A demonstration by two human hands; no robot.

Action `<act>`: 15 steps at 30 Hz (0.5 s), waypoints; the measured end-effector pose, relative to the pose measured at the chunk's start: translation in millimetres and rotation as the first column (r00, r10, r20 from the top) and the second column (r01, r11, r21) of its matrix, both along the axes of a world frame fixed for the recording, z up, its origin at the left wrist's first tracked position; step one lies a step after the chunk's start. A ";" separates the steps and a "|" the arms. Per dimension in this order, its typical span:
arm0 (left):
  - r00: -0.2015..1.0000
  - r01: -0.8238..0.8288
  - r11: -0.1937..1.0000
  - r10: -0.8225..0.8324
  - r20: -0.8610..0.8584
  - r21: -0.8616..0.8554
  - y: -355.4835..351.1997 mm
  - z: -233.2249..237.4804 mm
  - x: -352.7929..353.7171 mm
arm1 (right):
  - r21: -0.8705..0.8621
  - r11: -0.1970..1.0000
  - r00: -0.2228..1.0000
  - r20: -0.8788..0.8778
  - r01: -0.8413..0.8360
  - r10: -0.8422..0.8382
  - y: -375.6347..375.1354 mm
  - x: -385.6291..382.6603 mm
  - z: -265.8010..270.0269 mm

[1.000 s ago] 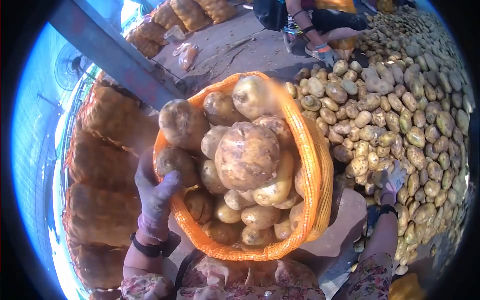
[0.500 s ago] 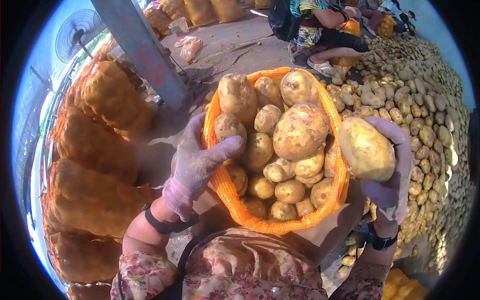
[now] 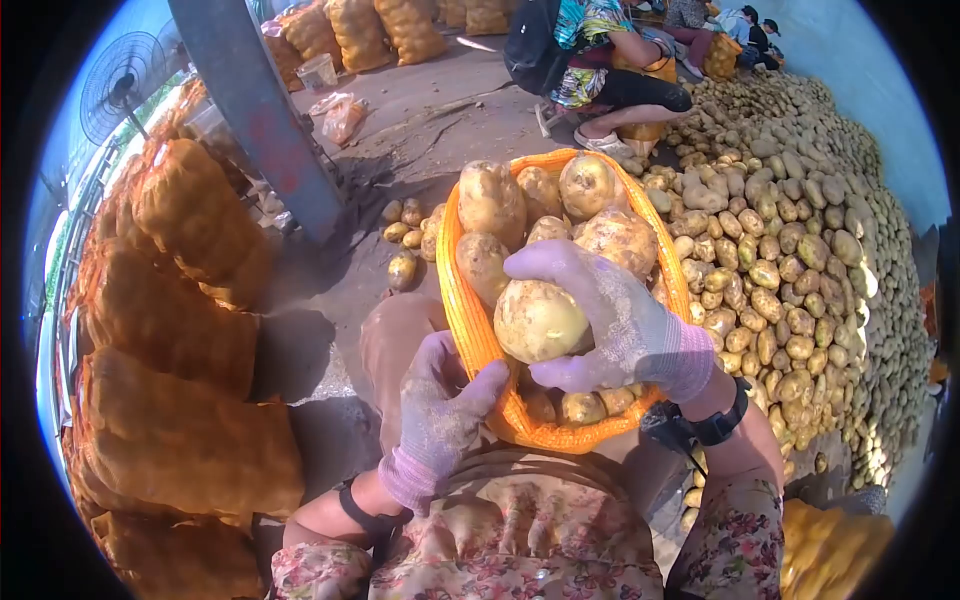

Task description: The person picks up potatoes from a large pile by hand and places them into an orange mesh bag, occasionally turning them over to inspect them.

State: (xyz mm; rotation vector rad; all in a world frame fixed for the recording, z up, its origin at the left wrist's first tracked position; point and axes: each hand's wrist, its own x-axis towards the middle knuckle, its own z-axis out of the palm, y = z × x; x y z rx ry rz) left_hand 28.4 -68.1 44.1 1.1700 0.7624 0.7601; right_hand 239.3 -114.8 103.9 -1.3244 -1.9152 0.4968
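An orange mesh bag, its mouth spread wide, stands in front of me full of potatoes. In a purple-grey glove, my right hand is closed around a large pale potato over the front part of the opening. The potato's underside and whether it touches those below are hidden. My left hand, gloved the same way, grips the near left rim of the bag between thumb and fingers; part of its fingers is hidden by the mesh.
A large potato heap slopes along the right. Filled mesh sacks are stacked at the left, near a metal post and a fan. Loose potatoes lie beyond the bag. A person crouches ahead; others sit farther back.
My right hand has brought the large potato from the bag's right side to over its opening. My left hand has slid lower along the rim, its thumb no longer over the potatoes.
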 end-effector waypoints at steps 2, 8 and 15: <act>0.988 0.112 0.986 -0.097 0.118 -0.127 11.5 17.5 -10.9 | 0.058 0.998 1.000 0.014 0.007 -0.008 1.9 1.6 -4.4; 0.900 0.217 0.975 -0.179 0.396 -0.052 17.8 8.2 -7.3 | 0.188 0.982 0.999 0.035 -0.027 0.021 7.9 -2.9 -12.6; 0.964 0.237 0.421 -0.210 -0.161 0.875 32.5 -16.6 -15.8 | 0.175 0.984 0.998 -0.062 0.044 -0.034 9.3 -6.5 -17.0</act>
